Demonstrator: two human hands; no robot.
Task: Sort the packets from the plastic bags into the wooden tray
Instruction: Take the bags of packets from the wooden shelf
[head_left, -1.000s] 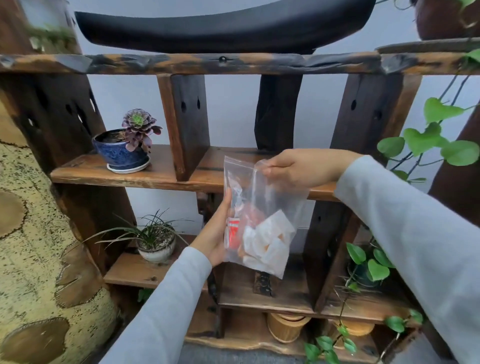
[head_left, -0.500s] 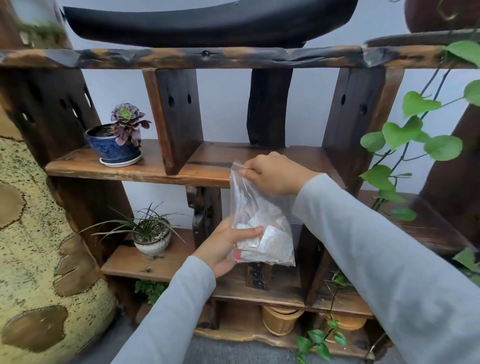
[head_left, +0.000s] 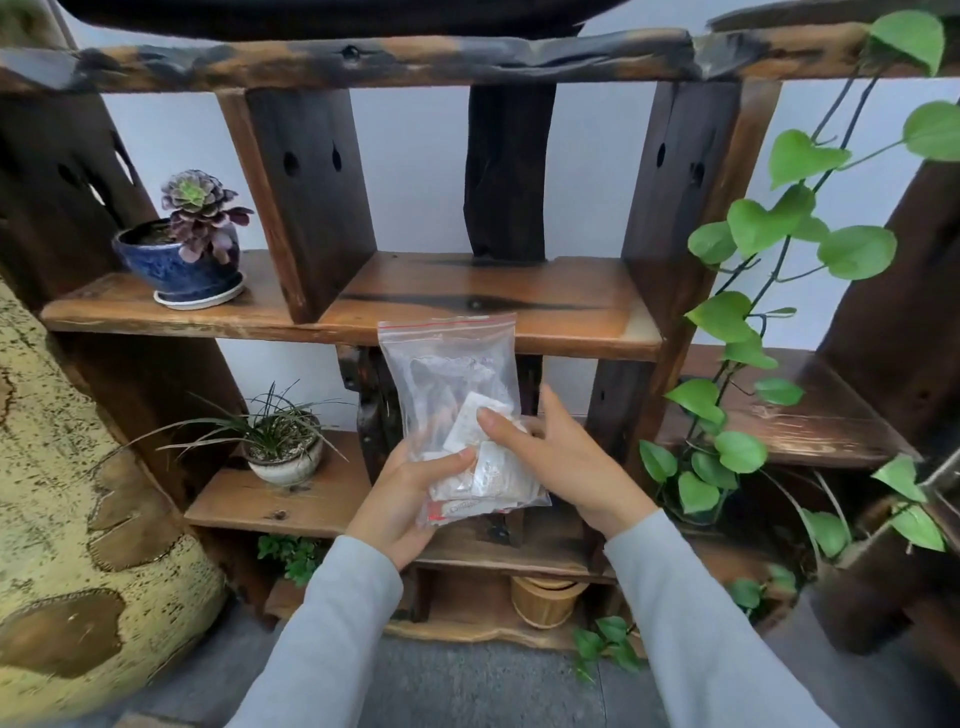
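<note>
A: Right hand has dropped from the bag's top to its lower half; bag's now upright.

B: Grip?

A: Both hands closed on the plastic bag, left hand under it. Packets all inside, zip looks shut.

B: Progress?

A: Barely begun; no tray in view. Rustic wooden shelf w/ potted plants, grey floor.
</note>
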